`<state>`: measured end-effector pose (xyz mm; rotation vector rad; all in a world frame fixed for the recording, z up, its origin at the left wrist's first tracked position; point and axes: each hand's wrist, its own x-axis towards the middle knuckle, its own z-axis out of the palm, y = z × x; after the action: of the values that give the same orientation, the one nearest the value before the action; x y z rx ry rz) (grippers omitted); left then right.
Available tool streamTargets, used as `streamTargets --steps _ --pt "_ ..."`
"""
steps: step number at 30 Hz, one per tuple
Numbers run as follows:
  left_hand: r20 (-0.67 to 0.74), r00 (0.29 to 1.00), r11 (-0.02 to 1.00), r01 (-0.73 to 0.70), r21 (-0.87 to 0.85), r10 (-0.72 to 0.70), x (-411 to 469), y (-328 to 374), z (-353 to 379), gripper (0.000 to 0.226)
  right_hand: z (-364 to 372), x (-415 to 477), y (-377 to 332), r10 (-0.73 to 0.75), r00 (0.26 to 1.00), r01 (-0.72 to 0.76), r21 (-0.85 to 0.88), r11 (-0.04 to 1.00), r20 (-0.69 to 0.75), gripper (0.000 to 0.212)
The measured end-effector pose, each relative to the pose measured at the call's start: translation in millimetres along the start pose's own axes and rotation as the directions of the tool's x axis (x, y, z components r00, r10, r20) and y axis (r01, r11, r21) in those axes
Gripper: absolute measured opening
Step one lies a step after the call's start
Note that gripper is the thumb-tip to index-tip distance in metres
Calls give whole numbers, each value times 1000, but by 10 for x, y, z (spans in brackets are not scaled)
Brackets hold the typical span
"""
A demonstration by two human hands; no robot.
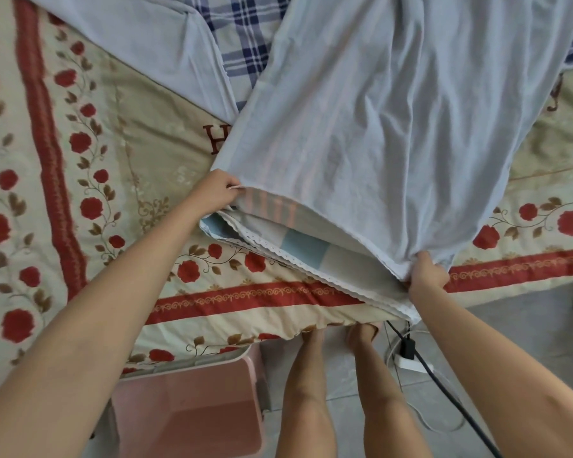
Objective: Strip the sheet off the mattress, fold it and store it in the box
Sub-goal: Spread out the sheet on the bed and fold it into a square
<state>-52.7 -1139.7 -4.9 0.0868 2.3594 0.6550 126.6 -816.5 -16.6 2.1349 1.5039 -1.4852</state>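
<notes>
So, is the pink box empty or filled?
Empty where visible: the pink box shows bare bottom; the left hand and right hand grip the sheet.

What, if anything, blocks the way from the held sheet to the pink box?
Nothing visible. The left hand and right hand hold the sheet; the box sits open beside the bed.

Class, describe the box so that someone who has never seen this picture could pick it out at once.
Find the mattress with the red rose print filling the left of the view. Below its near edge, on the floor left of the person's legs, stands the box. It alone is plain pink, hard and open-topped; everything around it is patterned cloth or grey floor.
</notes>
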Motion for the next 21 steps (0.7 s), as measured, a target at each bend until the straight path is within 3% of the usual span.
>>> streamTargets --steps 6,10,12,15,17,19,21 --pt "-138 990 999 -38 -19 36 -98 -132 73 33 20 29 4 -1 999 1 -7 1000 -33 56" --pt "-308 948 996 -85 10 84 -259 -325 119 33 40 43 16 -27 998 25 -37 999 -54 54" --pt "-369 900 972 -193 136 230 -323 -386 115 29 46 49 25 -22 999 20 -37 999 -50 52" --pt "-260 815 829 -404 385 518 -406 -392 85 21 50 55 29 -16 999 14 -47 999 -48 50" --pt "-207 778 763 -462 452 594 -428 -430 81 21 52 64 32 -20 998 17 -62 998 -52 49" --pt "-223 780 759 -429 490 585 -437 -467 81 21 51 71 34 -18 999 15 -72 997 -51 50" --pt "-247 874 842 -272 465 419 -424 -544 57 27 64 75 38 -20 998 16 -75 997 -54 49"
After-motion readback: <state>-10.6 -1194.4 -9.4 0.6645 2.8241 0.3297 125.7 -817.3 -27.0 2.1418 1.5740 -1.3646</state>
